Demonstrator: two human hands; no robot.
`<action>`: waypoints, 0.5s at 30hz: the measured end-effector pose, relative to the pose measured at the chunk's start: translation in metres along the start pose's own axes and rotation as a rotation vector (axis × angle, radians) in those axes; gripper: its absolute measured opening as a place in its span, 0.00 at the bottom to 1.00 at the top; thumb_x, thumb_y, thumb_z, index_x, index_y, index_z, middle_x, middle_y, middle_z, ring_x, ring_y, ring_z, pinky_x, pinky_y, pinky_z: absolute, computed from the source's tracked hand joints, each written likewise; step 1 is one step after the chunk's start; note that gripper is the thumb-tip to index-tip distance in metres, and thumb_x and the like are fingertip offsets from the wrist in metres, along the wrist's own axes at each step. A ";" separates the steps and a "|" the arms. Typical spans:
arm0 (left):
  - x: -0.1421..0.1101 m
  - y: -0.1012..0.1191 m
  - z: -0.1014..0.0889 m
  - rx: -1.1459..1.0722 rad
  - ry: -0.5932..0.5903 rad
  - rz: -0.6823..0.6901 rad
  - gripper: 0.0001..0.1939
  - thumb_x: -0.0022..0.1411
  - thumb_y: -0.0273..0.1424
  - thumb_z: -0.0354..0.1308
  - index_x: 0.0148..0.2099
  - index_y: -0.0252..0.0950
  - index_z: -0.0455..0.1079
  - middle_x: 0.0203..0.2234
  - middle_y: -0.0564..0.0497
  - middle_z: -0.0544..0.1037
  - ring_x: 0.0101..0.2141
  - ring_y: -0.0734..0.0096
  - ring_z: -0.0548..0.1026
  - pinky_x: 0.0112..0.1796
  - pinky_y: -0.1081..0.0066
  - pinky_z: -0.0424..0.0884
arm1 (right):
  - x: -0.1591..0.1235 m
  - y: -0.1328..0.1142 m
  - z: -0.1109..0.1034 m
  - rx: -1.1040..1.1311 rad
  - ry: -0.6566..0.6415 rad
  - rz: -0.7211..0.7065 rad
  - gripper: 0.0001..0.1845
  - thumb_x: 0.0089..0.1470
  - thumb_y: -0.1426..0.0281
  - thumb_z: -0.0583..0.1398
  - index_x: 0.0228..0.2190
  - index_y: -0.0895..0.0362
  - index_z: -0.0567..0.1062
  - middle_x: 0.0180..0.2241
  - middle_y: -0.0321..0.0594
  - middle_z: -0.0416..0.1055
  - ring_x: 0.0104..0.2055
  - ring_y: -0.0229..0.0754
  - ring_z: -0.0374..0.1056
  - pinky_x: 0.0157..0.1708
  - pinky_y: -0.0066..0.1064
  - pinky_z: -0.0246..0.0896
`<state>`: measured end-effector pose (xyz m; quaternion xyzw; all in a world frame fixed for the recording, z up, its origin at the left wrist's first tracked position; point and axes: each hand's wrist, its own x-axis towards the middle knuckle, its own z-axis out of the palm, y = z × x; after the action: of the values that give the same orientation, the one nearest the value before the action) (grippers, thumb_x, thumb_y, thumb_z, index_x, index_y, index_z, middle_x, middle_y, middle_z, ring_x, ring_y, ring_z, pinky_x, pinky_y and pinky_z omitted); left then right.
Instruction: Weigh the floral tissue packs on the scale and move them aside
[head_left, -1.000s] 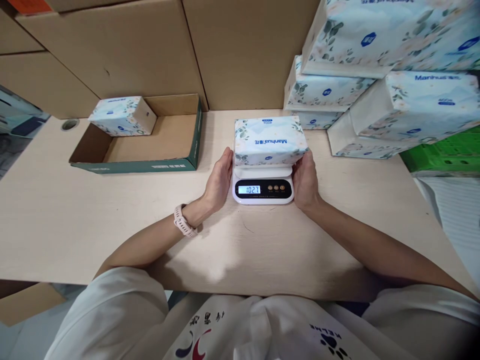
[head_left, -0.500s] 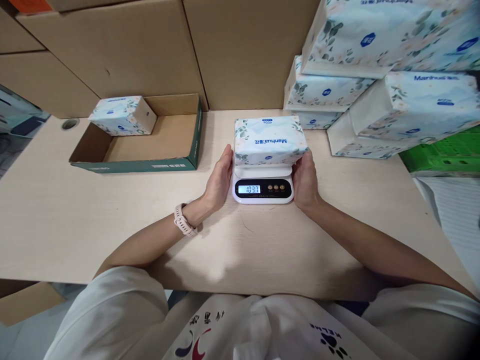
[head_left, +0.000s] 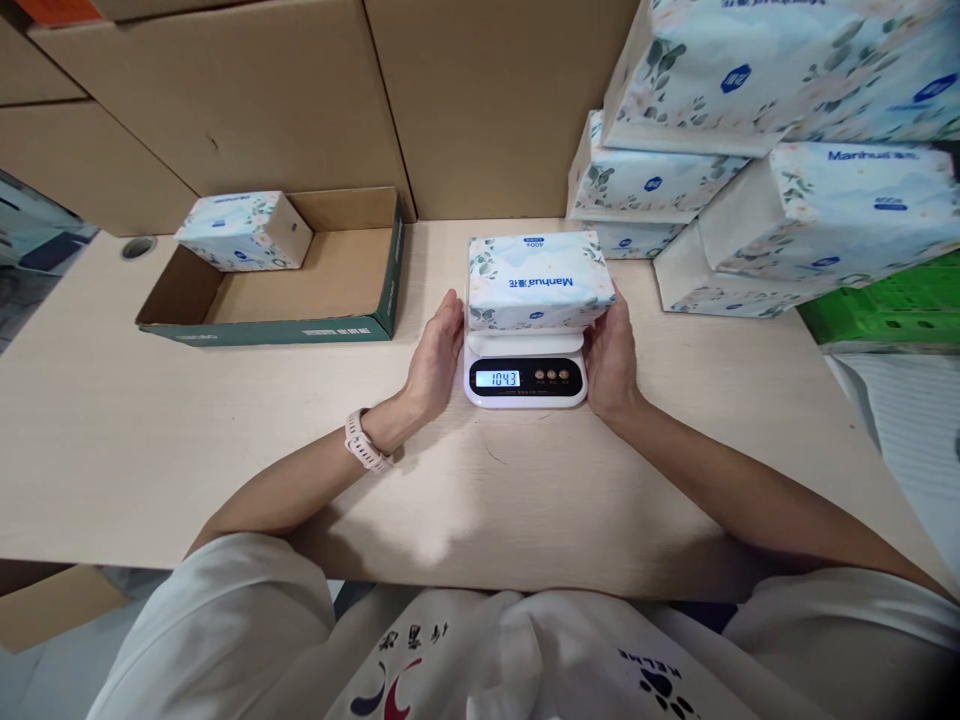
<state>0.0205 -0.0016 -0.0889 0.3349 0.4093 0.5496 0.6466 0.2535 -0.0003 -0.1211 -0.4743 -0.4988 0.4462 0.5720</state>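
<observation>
A pale wood-grain table (head_left: pixel 225 430) spans the scene, with large brown cardboard boxes (head_left: pixel 510 110) lined up along its far side at 12 o'clock. Measured from the scale, floral Manhua tissue packs (head_left: pixel 720 90) are stacked at 2 o'clock, and a bright green plastic crate (head_left: pixel 900 310) sits at 3 o'clock. At 10 o'clock lies a shallow, green-sided open carton (head_left: pixel 300 331), one Manhua tissue pack (head_left: pixel 244 230) in its left end. A white digital scale (head_left: pixel 487 345) stands on the table at center, bearing a Manhua tissue pack (head_left: pixel 540 282), its lettering upside down to the camera.

The left hand (head_left: pixel 437 355), at the scale's 9 o'clock, is open and grips nothing, its fingers extended just beside scale and pack. The right hand (head_left: pixel 613 362), at 3 o'clock, is open and slightly curved, its fingertips partly hidden at the pack's end; whether they touch it cannot be told. A pale pink strap (head_left: pixel 365 442) circles the left wrist. The scale's lit display (head_left: pixel 498 379) appears to read 104.3, with three round buttons (head_left: pixel 551 375) at its 3 o'clock.
</observation>
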 end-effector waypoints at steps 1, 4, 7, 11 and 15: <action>0.001 0.000 -0.001 0.000 0.040 0.017 0.27 0.73 0.51 0.62 0.68 0.46 0.76 0.80 0.50 0.68 0.84 0.52 0.56 0.83 0.54 0.54 | 0.001 0.001 -0.001 0.002 0.041 0.005 0.45 0.66 0.27 0.50 0.74 0.33 0.66 0.79 0.29 0.64 0.85 0.53 0.57 0.84 0.57 0.57; 0.003 0.001 -0.006 0.024 0.176 0.102 0.24 0.74 0.49 0.61 0.65 0.44 0.77 0.79 0.46 0.69 0.83 0.53 0.59 0.82 0.56 0.56 | 0.005 0.002 -0.007 -0.019 0.157 0.029 0.43 0.67 0.29 0.51 0.73 0.33 0.69 0.79 0.30 0.65 0.84 0.53 0.58 0.84 0.58 0.55; 0.007 0.003 -0.009 0.044 0.265 0.143 0.23 0.74 0.50 0.60 0.60 0.41 0.78 0.76 0.42 0.73 0.81 0.49 0.62 0.81 0.54 0.58 | 0.013 0.005 -0.012 0.024 0.239 0.052 0.42 0.67 0.30 0.52 0.70 0.37 0.71 0.78 0.34 0.66 0.82 0.55 0.60 0.84 0.60 0.53; 0.011 0.003 -0.012 0.031 0.295 0.151 0.20 0.74 0.49 0.60 0.54 0.40 0.79 0.70 0.40 0.79 0.79 0.48 0.67 0.80 0.52 0.61 | 0.022 0.011 -0.018 0.033 0.233 0.042 0.45 0.63 0.26 0.52 0.67 0.39 0.75 0.74 0.39 0.70 0.79 0.59 0.64 0.78 0.61 0.64; 0.012 0.002 -0.012 0.020 0.297 0.149 0.18 0.76 0.48 0.59 0.52 0.40 0.80 0.65 0.40 0.83 0.76 0.50 0.71 0.78 0.55 0.65 | 0.024 0.013 -0.020 -0.030 0.213 0.027 0.49 0.62 0.24 0.49 0.67 0.39 0.76 0.71 0.40 0.72 0.77 0.60 0.67 0.74 0.59 0.70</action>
<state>0.0093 0.0108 -0.0942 0.2859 0.4799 0.6354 0.5332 0.2750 0.0234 -0.1318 -0.5345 -0.4352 0.3933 0.6085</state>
